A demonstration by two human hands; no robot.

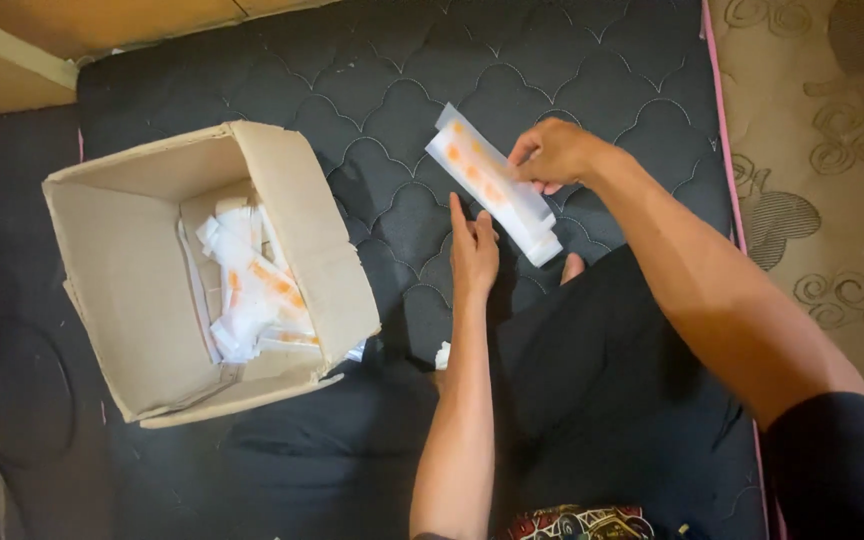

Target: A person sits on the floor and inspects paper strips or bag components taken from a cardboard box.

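Dark quilted mattress fabric point(392, 90) fills most of the view, stitched in a scalloped diamond pattern, with a pink piped edge on the right and a beige patterned carpet point(822, 150) beyond it. On the left part of the mattress stands an open brown cardboard box point(122, 290), its flaps folded out. Inside it lies a loose heap of white translucent sachets with orange markings point(252, 295), piled against the box's right wall.

The person sits with legs in dark cloth at the bottom of the view. The right hand point(555, 153) is raised above the mattress and pinches one long, flat white translucent packet with orange blotches point(492, 185) between thumb and curled fingers, gripping it along its right edge near the middle. The packet hangs slantwise, upper end toward the box, lower end toward the knee, clear of the mattress as far as can be told. The left hand point(473, 250) lies just below the packet, fingers straight and held close together, pointing up toward it; it holds nothing, and whether its fingertips touch the packet's underside cannot be told.

Judging by how things lie, a good number of sachets already sit in the box, one packet is out in hand, and no others show on the mattress. A small white scrap point(442, 355) rests near the left forearm.
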